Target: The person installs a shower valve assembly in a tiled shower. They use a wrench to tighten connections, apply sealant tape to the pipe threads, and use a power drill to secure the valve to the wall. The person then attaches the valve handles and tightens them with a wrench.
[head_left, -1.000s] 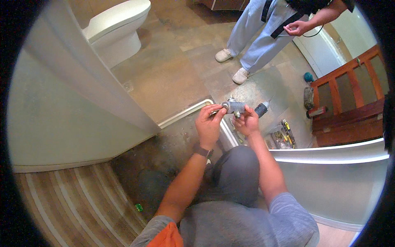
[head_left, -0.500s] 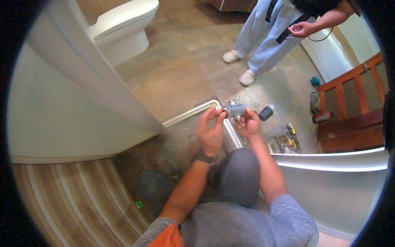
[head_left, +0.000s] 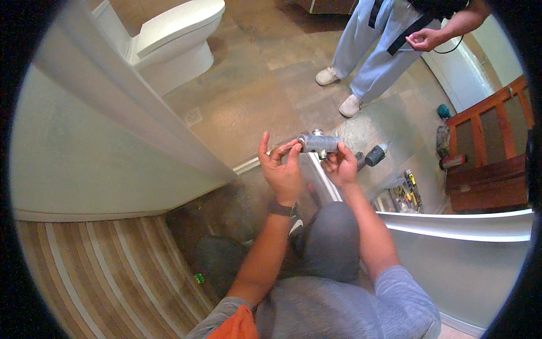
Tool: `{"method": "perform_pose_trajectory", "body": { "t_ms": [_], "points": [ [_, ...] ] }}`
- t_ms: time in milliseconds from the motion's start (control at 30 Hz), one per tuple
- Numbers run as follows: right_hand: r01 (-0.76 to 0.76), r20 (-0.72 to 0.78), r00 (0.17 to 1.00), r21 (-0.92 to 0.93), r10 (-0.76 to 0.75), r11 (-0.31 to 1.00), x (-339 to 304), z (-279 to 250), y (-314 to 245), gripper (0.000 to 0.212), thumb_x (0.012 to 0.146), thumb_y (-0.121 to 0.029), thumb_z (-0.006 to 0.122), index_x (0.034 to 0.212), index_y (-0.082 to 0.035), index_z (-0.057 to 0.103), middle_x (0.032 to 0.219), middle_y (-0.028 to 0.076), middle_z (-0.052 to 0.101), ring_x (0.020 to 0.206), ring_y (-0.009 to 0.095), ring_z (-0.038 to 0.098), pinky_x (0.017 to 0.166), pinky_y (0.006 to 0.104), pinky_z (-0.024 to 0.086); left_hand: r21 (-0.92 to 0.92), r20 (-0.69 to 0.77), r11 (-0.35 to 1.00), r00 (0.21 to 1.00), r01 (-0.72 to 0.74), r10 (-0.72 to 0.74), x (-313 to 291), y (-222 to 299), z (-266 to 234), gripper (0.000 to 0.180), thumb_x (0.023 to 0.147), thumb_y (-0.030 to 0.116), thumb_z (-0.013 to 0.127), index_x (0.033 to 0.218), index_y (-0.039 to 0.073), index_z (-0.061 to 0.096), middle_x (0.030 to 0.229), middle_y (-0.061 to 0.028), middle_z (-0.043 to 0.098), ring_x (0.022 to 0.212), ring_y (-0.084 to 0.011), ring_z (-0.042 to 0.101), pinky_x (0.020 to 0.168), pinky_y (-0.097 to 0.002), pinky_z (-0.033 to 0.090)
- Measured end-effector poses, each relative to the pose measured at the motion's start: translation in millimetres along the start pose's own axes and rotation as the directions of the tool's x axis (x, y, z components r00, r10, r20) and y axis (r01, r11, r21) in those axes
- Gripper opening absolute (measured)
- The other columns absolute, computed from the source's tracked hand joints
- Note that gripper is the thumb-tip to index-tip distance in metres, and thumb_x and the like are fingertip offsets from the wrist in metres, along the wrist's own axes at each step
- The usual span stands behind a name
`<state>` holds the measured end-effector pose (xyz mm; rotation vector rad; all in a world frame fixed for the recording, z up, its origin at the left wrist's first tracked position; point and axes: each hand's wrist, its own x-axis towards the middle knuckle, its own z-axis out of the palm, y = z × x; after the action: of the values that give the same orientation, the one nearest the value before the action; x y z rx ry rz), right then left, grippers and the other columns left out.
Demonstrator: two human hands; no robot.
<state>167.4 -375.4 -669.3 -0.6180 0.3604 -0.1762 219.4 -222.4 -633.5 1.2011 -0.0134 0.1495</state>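
Observation:
A short silver-grey metal valve body point(head_left: 323, 143) is held level above the white sill, with small round ports sticking out of its upper and lower sides. My right hand point(head_left: 342, 165) is closed on it, thumb and fingers pinching its right end. At the other end, the thumb and fingertips of my left hand point(head_left: 282, 175) press together against the rim, while one finger points up. Whether a small part is between these left fingertips, I cannot make out. My dark trousered knee point(head_left: 330, 240) is below the hands.
Beyond my right hand a dark power drill point(head_left: 374, 156) lies on the tiles, near a tray of tools point(head_left: 415, 192). Another person point(head_left: 372, 56) stands ahead. Shower panels point(head_left: 113, 152) flank me; a toilet point(head_left: 180, 42) and a wooden frame point(head_left: 488, 152) stand farther off.
The valve body has turned, so its left end no longer faces me as much. One left finger has lifted upward. The whole view has shifted slightly.

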Motion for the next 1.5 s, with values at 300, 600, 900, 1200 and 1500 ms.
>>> {"method": "perform_pose_trajectory", "body": {
  "t_ms": [300, 600, 900, 1200, 1500],
  "points": [
    [0.219, 0.142, 0.972, -0.264, -0.187, 0.939, 3, 2, 1, 0.024, 0.101, -0.032, 0.055, 0.103, -0.008, 0.060, 0.065, -0.002, 0.051, 0.050, 0.010, 0.043, 0.051, 0.0298, 0.039, -0.019, 0.039, 1.000, 0.999, -0.010, 0.011, 11, -3, -16, 0.065, 0.089, -0.003, 0.070, 0.144, 0.002, 0.037, 0.101, -0.0138, 0.072, 0.097, -0.0177, 0.069, 0.090, -0.0309, 0.053],
    [0.127, -0.016, 0.992, -0.007, -0.127, 0.992, 6, -1, 2, 0.025, 0.100, -0.038, 0.056, 0.090, -0.015, 0.059, 0.059, -0.004, 0.046, 0.048, 0.010, 0.041, 0.049, 0.0292, 0.036, -0.172, -0.067, 0.973, 0.983, 0.157, -0.170, 17, -8, -18, 0.055, 0.091, 0.002, 0.069, 0.139, 0.004, 0.042, 0.103, -0.0125, 0.070, 0.094, -0.0180, 0.067, 0.087, -0.0329, 0.054],
    [-0.028, -0.160, 0.987, -0.064, 0.017, 0.998, 6, 11, 0, 0.026, 0.101, -0.040, 0.054, 0.091, -0.017, 0.058, 0.058, -0.005, 0.051, 0.043, 0.008, 0.042, 0.047, 0.0280, 0.038, -0.541, 0.496, 0.322, 0.604, 0.777, -0.623, 38, -21, -53, 0.018, 0.100, 0.014, 0.060, 0.117, 0.007, 0.059, 0.102, -0.0036, 0.066, 0.092, -0.0155, 0.064, 0.080, -0.0303, 0.054],
    [-0.081, -0.176, 0.982, -0.096, 0.063, 0.992, 7, 12, 4, 0.027, 0.101, -0.041, 0.056, 0.091, -0.015, 0.058, 0.057, -0.005, 0.049, 0.042, 0.007, 0.041, 0.047, 0.0274, 0.037, -0.434, 0.268, 0.603, 0.735, 0.669, -0.623, 37, -24, -53, 0.025, 0.096, 0.013, 0.066, 0.118, 0.005, 0.057, 0.102, -0.0061, 0.067, 0.089, -0.0156, 0.065, 0.078, -0.0292, 0.053],
    [-0.100, -0.203, 0.976, -0.106, 0.077, 0.989, 7, 15, 4, 0.034, 0.100, -0.044, 0.055, 0.082, -0.016, 0.055, 0.054, -0.003, 0.048, 0.041, 0.009, 0.041, 0.044, 0.0278, 0.038, 0.056, -0.030, 0.993, 0.994, 0.108, -0.107, 20, 8, -24, 0.047, 0.089, 0.007, 0.075, 0.127, -0.001, 0.048, 0.095, -0.0118, 0.071, 0.088, -0.0154, 0.067, 0.078, -0.0274, 0.054]
  ]
}}
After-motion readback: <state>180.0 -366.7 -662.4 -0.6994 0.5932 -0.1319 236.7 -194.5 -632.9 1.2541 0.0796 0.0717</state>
